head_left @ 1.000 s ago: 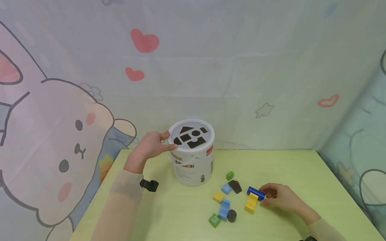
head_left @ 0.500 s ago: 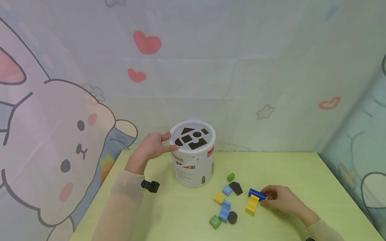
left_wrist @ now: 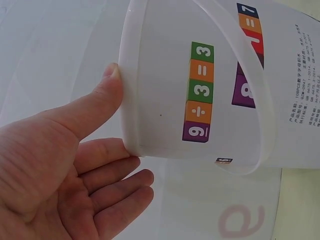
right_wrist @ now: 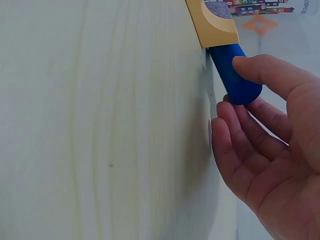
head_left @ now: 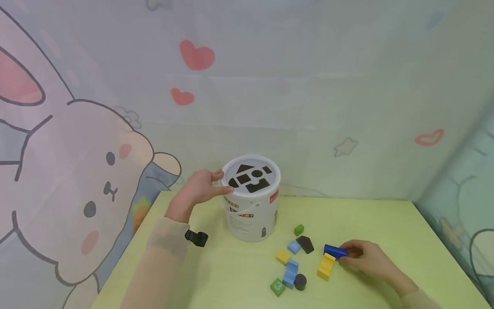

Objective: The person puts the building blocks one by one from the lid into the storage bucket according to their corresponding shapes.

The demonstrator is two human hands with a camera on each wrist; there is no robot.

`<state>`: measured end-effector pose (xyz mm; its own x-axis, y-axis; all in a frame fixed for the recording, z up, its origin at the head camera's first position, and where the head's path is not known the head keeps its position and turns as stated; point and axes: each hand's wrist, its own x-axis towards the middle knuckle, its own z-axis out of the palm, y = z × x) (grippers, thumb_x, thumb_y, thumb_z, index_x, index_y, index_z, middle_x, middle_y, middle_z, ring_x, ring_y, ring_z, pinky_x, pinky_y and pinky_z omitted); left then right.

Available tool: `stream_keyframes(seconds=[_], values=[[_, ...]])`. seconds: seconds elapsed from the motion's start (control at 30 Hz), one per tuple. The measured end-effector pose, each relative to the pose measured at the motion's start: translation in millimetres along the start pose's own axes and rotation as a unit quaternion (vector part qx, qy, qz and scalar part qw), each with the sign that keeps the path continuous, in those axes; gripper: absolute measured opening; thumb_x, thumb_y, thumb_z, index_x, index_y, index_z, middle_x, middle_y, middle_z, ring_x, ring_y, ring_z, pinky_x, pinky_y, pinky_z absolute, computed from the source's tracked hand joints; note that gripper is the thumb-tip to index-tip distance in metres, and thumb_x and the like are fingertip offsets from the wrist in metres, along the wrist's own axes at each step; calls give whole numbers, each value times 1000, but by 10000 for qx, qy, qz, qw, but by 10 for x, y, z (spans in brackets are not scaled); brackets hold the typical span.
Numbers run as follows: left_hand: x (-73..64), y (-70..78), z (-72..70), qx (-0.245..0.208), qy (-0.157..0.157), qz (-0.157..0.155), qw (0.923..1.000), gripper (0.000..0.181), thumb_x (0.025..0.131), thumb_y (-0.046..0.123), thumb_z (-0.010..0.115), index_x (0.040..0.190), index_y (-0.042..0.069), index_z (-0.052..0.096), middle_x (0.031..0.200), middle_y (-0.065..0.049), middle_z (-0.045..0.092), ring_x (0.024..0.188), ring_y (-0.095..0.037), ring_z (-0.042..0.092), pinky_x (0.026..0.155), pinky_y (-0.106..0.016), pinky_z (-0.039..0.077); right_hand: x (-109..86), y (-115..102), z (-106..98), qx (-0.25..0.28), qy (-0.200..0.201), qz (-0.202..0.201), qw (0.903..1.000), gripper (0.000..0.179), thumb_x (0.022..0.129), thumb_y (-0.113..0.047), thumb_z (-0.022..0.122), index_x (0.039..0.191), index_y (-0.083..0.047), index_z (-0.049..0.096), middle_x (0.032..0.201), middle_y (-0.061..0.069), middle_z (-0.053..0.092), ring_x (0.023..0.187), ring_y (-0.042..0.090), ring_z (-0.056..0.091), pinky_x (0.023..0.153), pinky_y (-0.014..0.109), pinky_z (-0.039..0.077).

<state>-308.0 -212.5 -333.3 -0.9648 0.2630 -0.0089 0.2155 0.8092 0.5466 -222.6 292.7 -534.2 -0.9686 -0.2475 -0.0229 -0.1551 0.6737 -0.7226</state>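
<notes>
My left hand [head_left: 200, 187] holds the lid rim of a white bucket [head_left: 251, 221], thumb and index finger spread along its edge. The lid [head_left: 252, 162] has dark shaped holes. In the left wrist view, the thumb [left_wrist: 102, 100] and index finger press against the rim while the other fingers stay loosely bent. My right hand [head_left: 366, 258] pinches one end of a blue cylinder block [head_left: 335, 251], lying on the table. The right wrist view shows the thumb on the cylinder [right_wrist: 237, 80] and fingers underneath. A yellow block with a curved notch [head_left: 326, 267] touches the cylinder.
Left of the yellow block lie several others: a small green block [head_left: 299, 229], a black pentagon [head_left: 305, 244], light blue blocks [head_left: 290, 273], a yellow one [head_left: 283, 257], a black cylinder [head_left: 300, 282] and a green numbered block [head_left: 278, 286]. A printed curtain hangs behind the table.
The blue cylinder has turned slightly in the right hand's fingers, its far end still by the yellow block. The left hand keeps its hold on the bucket; the head view has shifted a little.
</notes>
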Motion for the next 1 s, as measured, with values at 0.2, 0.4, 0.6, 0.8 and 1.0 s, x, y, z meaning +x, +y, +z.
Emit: stream_keyframes(seconds=[0.2, 0.4, 0.6, 0.8, 1.0], values=[[-39, 2, 13, 20, -3, 67, 10000, 81, 97, 45, 80, 159, 5, 47, 166, -7, 41, 156, -36, 33, 118, -53, 39, -21, -71, -1, 146, 310, 291, 9990, 38, 92, -28, 87, 121, -6, 77, 108, 2, 76, 94, 17, 69, 78, 29, 56], [-48, 8, 1, 111, -2, 91, 9999, 80, 98, 46, 79, 159, 7, 46, 166, -6, 40, 156, -35, 34, 108, -47, 45, -13, -144, -54, 243, 592, 277, 9976, 42, 96, -30, 84, 128, -5, 74, 119, 10, 75, 101, 22, 71, 78, 29, 56], [-46, 18, -11, 90, -3, 113, 9999, 80, 98, 46, 79, 160, 6, 46, 167, -6, 39, 155, -34, 36, 107, -47, 45, -19, -228, -130, 218, 991, 172, 9947, 48, 99, -35, 81, 135, -5, 72, 120, 10, 75, 107, 26, 71, 80, 28, 56], [-74, 8, -44, 68, 3, 75, 9999, 81, 98, 45, 79, 160, 6, 45, 166, -7, 40, 156, -35, 35, 114, -49, 43, 29, -304, -172, 327, 1199, 131, 9922, 51, 99, -37, 80, 138, -6, 70, 120, 10, 75, 109, 27, 71, 79, 26, 57], [-54, 45, -49, 31, -21, 125, 9999, 81, 98, 46, 79, 159, 5, 46, 167, -6, 40, 156, -35, 34, 112, -49, 44, 17, -339, -227, 264, 1396, 115, 9898, 50, 99, -32, 81, 137, -2, 68, 118, 13, 75, 106, 26, 72, 77, 24, 57]])
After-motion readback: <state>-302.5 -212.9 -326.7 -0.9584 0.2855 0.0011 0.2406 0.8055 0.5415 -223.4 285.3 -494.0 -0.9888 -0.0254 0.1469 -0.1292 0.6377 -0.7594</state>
